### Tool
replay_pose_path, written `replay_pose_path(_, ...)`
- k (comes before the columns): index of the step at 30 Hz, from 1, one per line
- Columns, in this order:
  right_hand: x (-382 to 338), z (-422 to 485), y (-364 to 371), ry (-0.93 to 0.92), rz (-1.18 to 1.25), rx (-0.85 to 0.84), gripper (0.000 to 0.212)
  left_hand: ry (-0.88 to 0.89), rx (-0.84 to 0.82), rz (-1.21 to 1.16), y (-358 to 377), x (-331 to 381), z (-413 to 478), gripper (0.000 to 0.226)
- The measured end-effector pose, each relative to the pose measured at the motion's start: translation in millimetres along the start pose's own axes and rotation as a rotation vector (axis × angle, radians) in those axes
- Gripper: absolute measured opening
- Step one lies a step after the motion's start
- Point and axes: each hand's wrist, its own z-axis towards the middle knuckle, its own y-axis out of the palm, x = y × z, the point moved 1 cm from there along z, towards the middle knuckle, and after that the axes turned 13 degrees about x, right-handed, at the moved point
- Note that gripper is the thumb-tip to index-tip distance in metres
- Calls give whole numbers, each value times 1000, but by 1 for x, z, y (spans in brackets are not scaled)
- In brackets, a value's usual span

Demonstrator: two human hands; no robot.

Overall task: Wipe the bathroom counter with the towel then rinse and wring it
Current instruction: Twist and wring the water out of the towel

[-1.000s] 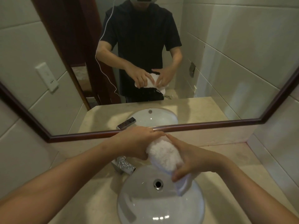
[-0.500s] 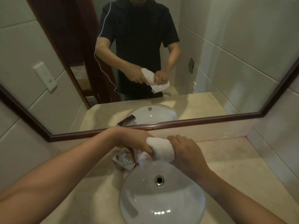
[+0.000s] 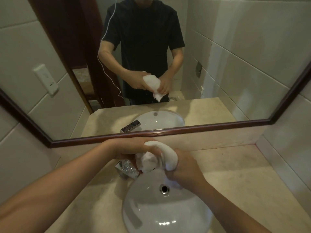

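You are wringing the rolled white terry towel (image 3: 168, 155) above the twelve o'clock edge of the white oval basin (image 3: 151, 207), your left hand (image 3: 133, 148) and right hand (image 3: 183, 167) curling their fingers tightly around it. Drifting toward three o'clock, you are likely risking drips onto the beige stone counter (image 3: 235, 174).

A dark-framed mirror (image 3: 227, 73) hangs on pale wall tiles (image 3: 292, 128); a white wall socket (image 3: 46, 79) shows reflected in it.

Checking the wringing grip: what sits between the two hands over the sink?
The head view shows the white towel, bunched up, gripped by the left hand and right hand.
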Motion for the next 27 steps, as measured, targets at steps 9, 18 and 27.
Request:
replay_pose_path(9, -9, 1, -36, 452, 854, -410, 33, 613, 506, -109, -10, -47, -2, 81)
replay_pose_path(18, -27, -10, -32, 651, 1272, -723, 34, 1445, 875, 950, 1, -63, 29, 106)
replay_pose_path(27, -26, -3, -37, 613, 914, -874, 53, 1686, 797, 1014, -16, 0, 6, 63)
